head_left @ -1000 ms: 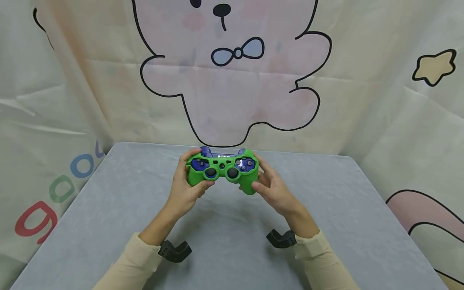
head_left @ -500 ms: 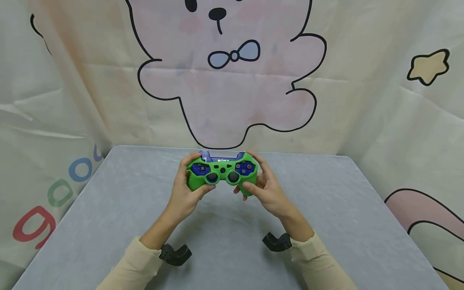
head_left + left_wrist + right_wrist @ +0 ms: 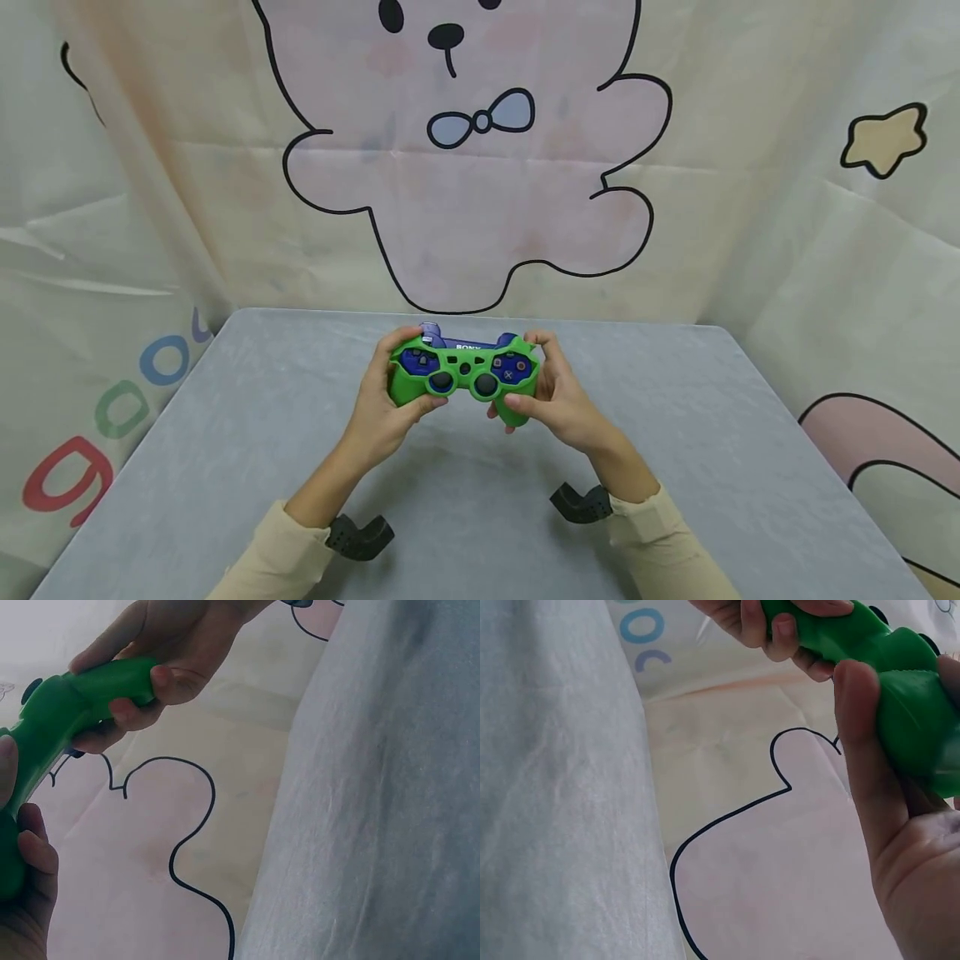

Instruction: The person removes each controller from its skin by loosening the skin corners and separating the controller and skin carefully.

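Note:
A blue game controller (image 3: 512, 367) in a green rubbery cover (image 3: 459, 360) is held up over the table, its face with sticks and buttons toward me. My left hand (image 3: 381, 408) grips its left side, thumb along the lower edge and index finger at the top shoulder. On the other side my right hand (image 3: 562, 406) holds the right grip, thumb on its front and fingertips showing beneath. Its index finger lies at the upper right corner, where the cover's edge looks uneven. Both wrist views show the green cover between the hands; the controller's back is mostly hidden.
A grey cloth-covered table (image 3: 465, 525) spreads under the hands. Behind it hangs a pale curtain (image 3: 247, 250) with a cartoon bear. Each wrist carries a black camera mount (image 3: 360, 537) near the cream sleeves.
The controller has come slightly lower, in both hands. My right thumb has slid inward and down on the right grip, and the right index finger has shifted about the upper right corner.

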### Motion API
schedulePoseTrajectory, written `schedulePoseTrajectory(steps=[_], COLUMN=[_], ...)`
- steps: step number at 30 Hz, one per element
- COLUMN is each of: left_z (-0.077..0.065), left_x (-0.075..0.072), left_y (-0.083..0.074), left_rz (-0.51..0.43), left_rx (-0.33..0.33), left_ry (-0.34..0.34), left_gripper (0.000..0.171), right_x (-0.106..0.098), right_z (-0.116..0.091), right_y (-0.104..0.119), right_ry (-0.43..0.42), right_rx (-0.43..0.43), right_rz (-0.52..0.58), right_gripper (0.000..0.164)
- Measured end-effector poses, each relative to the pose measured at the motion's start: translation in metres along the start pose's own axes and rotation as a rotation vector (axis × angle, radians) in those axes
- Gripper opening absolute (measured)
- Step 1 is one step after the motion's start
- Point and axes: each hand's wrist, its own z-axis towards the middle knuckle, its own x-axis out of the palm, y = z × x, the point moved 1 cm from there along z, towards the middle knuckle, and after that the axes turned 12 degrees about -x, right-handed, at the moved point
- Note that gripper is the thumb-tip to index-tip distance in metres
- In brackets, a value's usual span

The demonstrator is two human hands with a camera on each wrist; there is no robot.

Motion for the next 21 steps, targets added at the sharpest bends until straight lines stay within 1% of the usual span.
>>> schedulePoseTrajectory(steps=[6, 9, 12, 15, 18, 21], left_z=[0.0010, 0.0025, 0.0041, 0.0042, 0.0030, 0.0011], left_x=[-0.0034, -0.0025, -0.0015, -0.0001, 0.0022, 0.0052], left_y=[-0.0002, 0.0004, 0.0012, 0.0028, 0.0057, 0.0082], left_rz=[-0.011, 0.004, 0.017, 0.016, 0.009, -0.003], left_rx=[0.000, 0.002, 0.005, 0.007, 0.013, 0.014], left_ry=[0.026, 0.018, -0.014, -0.057, -0.096, -0.107], left_gripper=[0.087, 0.086, 0.086, 0.085, 0.085, 0.085], right_x=[0.0008, 0.0004, -0.0001, 0.0003, 0.0014, 0.0017], right_z=[0.0006, -0.0001, 0.0016, 0.0037, 0.0040, 0.0015], right_y=[-0.0024, -0.0039, -0.0059, -0.0076, -0.0085, -0.0099], right_ry=[0.023, -0.014, -0.071, -0.123, -0.160, -0.180], right_rx=[-0.022, -0.021, -0.009, 0.003, 0.016, 0.017], right_rz=[-0.016, -0.043, -0.075, -0.105, -0.139, -0.151], right_gripper=[0.046, 0.041, 0.040, 0.044, 0.053, 0.059])
